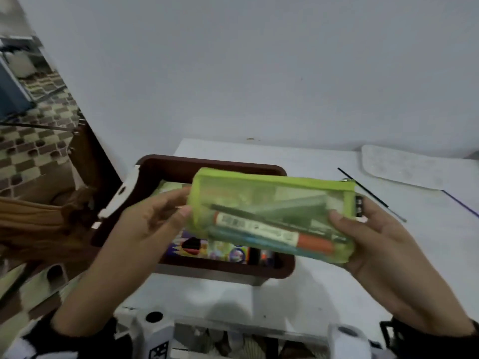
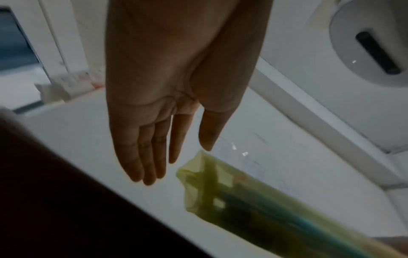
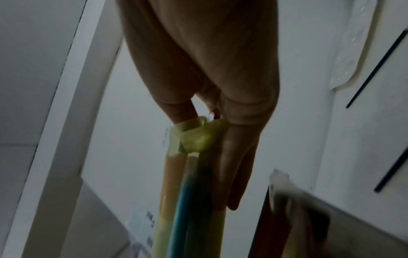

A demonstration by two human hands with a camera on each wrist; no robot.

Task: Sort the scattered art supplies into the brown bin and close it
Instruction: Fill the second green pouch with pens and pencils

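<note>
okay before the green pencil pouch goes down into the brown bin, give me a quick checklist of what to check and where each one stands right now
1. Right hand grips the green pouch, thumb in front and fingers behind: ok.
2. Left hand holds the other end: not ok; the left wrist view shows straight fingers clear of it.
3. Pouch is over the brown bin: ok, though its right end overhangs the rim.
4. Pouch zipped shut: cannot tell.
5. Room in the bin: cannot tell; a colourful box already lies inside.
6. Nothing left out: not ok; a thin black stick lies on the table.
</note>
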